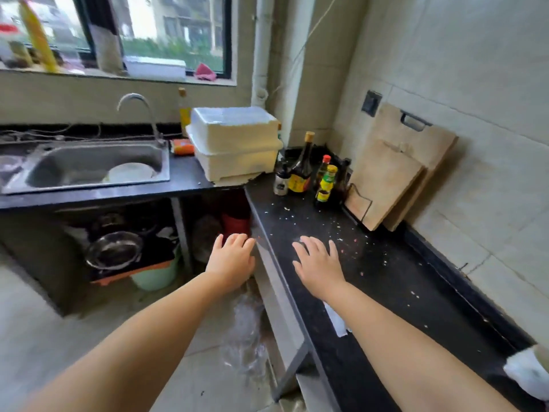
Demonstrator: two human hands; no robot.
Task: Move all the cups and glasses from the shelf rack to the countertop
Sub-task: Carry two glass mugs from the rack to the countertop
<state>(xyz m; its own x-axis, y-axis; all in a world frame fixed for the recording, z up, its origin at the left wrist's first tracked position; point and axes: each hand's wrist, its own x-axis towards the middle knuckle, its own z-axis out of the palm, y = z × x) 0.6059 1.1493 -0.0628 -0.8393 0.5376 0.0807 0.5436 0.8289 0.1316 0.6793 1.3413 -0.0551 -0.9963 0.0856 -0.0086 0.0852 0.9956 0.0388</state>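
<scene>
Two bare hands reach forward in the head view: the left hand [231, 261] hovers just off the edge of the dark worktop [386, 281], fingers [237, 240] loosely spread and holding nothing, while the right hand [319, 266] lies palm-down over the worktop with fingers straight and slightly apart, also empty. No cup or glass can be made out near either hand; past them, sauce bottles [301, 171] and leaning cutting boards [395, 173] stand in the worktop's far corner.
</scene>
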